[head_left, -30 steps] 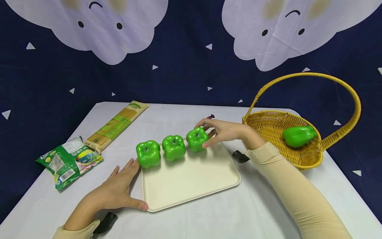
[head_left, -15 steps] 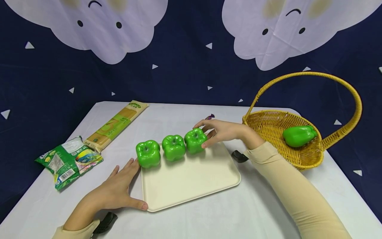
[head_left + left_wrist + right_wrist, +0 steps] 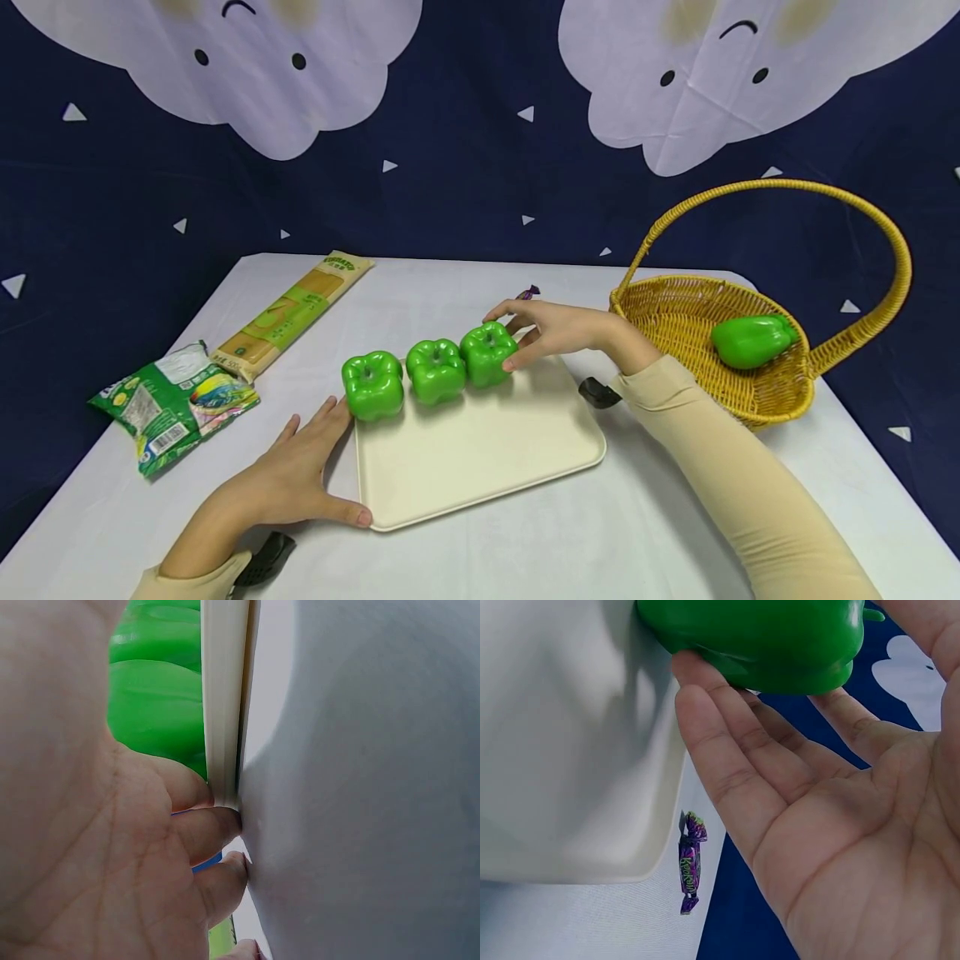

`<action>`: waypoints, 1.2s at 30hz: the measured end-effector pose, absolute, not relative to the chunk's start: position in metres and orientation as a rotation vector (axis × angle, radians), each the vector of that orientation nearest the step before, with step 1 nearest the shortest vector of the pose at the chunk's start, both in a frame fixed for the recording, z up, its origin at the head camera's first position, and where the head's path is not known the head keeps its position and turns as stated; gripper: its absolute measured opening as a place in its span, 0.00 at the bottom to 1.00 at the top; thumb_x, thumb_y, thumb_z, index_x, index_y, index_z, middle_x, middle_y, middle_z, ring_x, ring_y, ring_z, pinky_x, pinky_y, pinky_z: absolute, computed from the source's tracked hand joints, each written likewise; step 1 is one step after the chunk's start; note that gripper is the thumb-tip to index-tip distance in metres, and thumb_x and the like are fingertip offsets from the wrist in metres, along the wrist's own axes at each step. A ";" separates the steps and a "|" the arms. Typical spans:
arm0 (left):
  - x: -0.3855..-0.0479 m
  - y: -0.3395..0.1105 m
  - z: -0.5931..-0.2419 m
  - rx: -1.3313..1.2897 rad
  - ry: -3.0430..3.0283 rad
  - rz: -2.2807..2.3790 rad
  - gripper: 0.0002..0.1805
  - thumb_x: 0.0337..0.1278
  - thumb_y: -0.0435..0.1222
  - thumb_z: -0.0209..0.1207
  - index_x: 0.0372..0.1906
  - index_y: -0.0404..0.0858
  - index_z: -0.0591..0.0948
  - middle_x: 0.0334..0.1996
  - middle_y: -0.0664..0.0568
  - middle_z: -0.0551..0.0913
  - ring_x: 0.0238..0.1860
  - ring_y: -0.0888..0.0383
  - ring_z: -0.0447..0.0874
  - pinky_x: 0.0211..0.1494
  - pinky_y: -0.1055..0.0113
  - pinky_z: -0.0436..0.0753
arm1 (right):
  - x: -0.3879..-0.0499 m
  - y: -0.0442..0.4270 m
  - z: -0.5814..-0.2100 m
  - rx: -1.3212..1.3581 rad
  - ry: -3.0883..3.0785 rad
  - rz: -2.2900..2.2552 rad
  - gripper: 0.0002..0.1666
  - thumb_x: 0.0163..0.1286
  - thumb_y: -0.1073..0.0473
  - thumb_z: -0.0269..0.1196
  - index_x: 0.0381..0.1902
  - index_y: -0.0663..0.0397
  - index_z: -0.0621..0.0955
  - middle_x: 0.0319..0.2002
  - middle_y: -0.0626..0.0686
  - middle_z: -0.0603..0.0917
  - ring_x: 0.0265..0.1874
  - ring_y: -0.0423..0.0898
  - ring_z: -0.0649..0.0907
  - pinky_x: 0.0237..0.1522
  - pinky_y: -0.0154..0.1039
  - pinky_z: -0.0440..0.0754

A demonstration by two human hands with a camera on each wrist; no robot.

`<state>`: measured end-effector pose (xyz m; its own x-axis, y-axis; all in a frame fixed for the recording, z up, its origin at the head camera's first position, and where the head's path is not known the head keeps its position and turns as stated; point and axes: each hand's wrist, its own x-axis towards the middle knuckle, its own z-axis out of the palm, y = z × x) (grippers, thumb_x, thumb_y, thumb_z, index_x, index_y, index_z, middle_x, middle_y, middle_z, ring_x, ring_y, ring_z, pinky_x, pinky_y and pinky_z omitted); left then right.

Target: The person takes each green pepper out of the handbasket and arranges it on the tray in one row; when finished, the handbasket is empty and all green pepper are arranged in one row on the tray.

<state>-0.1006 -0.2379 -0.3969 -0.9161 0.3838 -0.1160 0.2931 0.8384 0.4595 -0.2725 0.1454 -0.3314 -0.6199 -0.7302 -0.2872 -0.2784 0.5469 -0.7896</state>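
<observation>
Three green bell peppers stand in a row along the back of a cream tray (image 3: 480, 467). My right hand (image 3: 564, 330) holds the rightmost bell pepper (image 3: 485, 356) between thumb and fingers; the right wrist view shows fingertips under that bell pepper (image 3: 757, 645). It sits close against the middle bell pepper (image 3: 437, 372). Spread along the tray's left edge, my left hand (image 3: 288, 479) has its thumb at the near corner and its fingers beside the left bell pepper (image 3: 372, 386). In the left wrist view, fingertips of the left hand (image 3: 112, 832) meet the tray's side (image 3: 225, 705).
On the right, a yellow wicker basket (image 3: 656, 329) with a tall handle holds another green bell pepper (image 3: 753, 342). A green snack bag (image 3: 176, 408) and a long noodle pack (image 3: 292, 317) lie left. Behind the tray is a purple-wrapped candy (image 3: 690, 862).
My right hand has shifted slightly left with the rightmost bell pepper, closing the gap to the middle one. The left hand and the tray have stayed put.
</observation>
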 end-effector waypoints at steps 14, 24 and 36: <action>-0.101 -0.237 -0.396 0.527 2.817 0.655 0.88 0.21 0.75 0.79 0.85 0.27 0.53 0.85 0.30 0.55 0.85 0.25 0.48 0.77 0.16 0.46 | -0.272 0.148 -0.326 -0.798 2.201 -0.928 0.49 0.66 0.52 0.79 0.79 0.46 0.68 0.74 0.58 0.75 0.66 0.57 0.85 0.70 0.51 0.83; -0.101 -0.237 -0.395 0.526 2.818 0.646 0.89 0.21 0.75 0.79 0.85 0.27 0.52 0.85 0.30 0.55 0.85 0.25 0.48 0.77 0.15 0.46 | -0.269 0.162 -0.315 -0.783 2.208 -0.918 0.49 0.68 0.53 0.77 0.80 0.47 0.66 0.73 0.60 0.77 0.69 0.60 0.84 0.71 0.53 0.83; -0.100 -0.237 -0.395 0.522 2.814 0.644 0.88 0.22 0.75 0.79 0.85 0.26 0.53 0.85 0.30 0.54 0.85 0.24 0.48 0.76 0.15 0.46 | -0.266 0.194 -0.301 -0.805 2.287 -0.892 0.43 0.70 0.51 0.76 0.77 0.49 0.70 0.73 0.67 0.77 0.71 0.65 0.81 0.72 0.54 0.82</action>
